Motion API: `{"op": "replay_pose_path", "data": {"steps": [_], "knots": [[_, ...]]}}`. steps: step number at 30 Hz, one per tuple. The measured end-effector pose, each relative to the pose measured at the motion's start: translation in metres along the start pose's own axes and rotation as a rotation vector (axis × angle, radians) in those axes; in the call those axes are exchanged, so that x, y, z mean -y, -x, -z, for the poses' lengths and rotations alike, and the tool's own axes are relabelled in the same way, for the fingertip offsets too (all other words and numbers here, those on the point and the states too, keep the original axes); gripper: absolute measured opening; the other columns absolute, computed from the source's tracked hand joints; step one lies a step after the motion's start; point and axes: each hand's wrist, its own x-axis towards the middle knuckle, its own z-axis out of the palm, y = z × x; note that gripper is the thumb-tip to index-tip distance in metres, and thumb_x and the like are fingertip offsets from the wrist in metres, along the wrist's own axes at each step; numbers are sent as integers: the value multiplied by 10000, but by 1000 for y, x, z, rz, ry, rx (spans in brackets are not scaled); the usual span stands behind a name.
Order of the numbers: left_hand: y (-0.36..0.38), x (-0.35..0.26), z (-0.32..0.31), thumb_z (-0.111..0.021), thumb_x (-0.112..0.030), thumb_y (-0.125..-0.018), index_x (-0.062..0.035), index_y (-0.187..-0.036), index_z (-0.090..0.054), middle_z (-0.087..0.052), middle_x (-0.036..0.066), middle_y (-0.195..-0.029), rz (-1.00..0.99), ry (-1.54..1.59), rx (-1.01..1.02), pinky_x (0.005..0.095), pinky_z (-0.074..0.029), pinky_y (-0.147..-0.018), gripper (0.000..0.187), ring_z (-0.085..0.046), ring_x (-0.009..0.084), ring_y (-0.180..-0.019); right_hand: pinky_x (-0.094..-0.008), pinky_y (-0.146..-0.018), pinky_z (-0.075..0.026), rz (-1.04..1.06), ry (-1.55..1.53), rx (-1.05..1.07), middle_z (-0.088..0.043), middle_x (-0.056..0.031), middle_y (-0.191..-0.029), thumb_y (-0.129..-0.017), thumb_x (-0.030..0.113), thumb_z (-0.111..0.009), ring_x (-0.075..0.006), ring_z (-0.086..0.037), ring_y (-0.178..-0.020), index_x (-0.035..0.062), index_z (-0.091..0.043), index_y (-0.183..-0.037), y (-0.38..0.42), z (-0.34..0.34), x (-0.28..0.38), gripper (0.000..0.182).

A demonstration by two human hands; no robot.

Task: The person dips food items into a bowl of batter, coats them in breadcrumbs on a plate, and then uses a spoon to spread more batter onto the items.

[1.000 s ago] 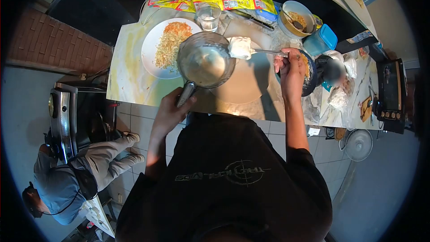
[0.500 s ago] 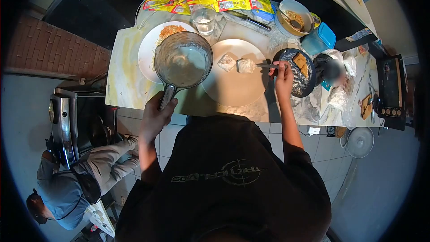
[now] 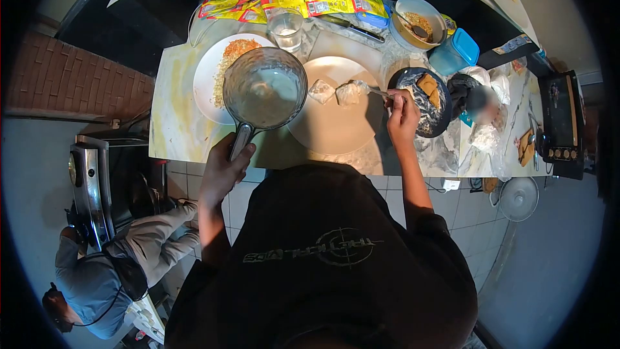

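My left hand [image 3: 227,167] is closed around the handle of a saucepan [image 3: 266,87] with a thin whitish coating inside. It is held over the edges of two plates. My right hand [image 3: 404,116] grips a slim metal utensil [image 3: 380,92] whose exact kind I cannot make out. Its far end touches the right one of two pale, coated parcels [image 3: 349,94]. The other parcel [image 3: 321,91] lies just left of it on a large round plate [image 3: 332,139]. Beside my right hand sits a dark bowl [image 3: 442,126] with white smears and brown folded pieces [image 3: 429,89].
At left, a white plate [image 3: 205,84] holds shredded orange and pale food. Behind stand a glass [image 3: 286,31], yellow packets [image 3: 326,0], a knife [image 3: 361,29], a bowl of crumbly food [image 3: 405,10] and a blue container [image 3: 455,53]. Another person [image 3: 97,291] is at lower left.
The utensil has gone from nearly level to slanted, and the right parcel looks slightly turned under its end. My left hand keeps the saucepan in about the same place. The view has shifted slightly.
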Motion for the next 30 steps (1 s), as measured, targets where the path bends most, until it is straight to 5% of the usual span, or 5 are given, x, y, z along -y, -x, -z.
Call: {"op": "replay_pose_path", "data": {"steps": [14, 17, 20, 24, 30], "knots": [[0, 3, -3, -657, -245, -911, -1, -971, -541, -451, -8, -595, 12, -7, 2, 226, -291, -385, 277, -374, 50, -424, -277, -592, -459, 115, 54, -94, -609, -109, -818, -988, 44, -447, -166, -584, -641, -19, -595, -949, -4, 8, 21, 166], [0, 5, -5, -656, -244, -911, -5, -955, -544, -452, -10, -588, -3, -10, -6, 228, -293, -385, 267, -381, 49, -425, -260, -592, -459, -1, -14, -157, -610, -90, -806, -1020, 113, -430, -137, -576, -642, -13, -575, -956, -2, 10, 35, 202], [0, 8, -7, -656, -247, -912, -9, -939, -548, -455, -16, -583, -1, -25, -13, 228, -295, -385, 263, -392, 46, -428, -254, -592, -461, -56, -407, -315, -592, -100, -783, -1051, 252, -392, -134, -561, -662, -12, -508, -992, -6, 9, 53, 295], [2, 14, -14, -668, -259, -903, 0, -930, -562, -473, -7, -580, -28, -96, -35, 242, -328, -415, 281, -437, 65, -454, -268, -607, -474, -38, -551, -254, -584, -123, -795, -1049, 242, -397, -149, -564, -671, -27, -515, -999, -7, 8, 86, 298], [6, 41, -19, -699, -251, -869, 15, -991, -600, -528, 66, -596, -165, -292, -145, 331, -415, -528, 309, -516, 149, -525, -310, -655, -486, 163, -523, 174, -614, -150, -880, -988, 44, -452, -193, -584, -726, -29, -600, -985, -11, -39, 107, 165]]}}
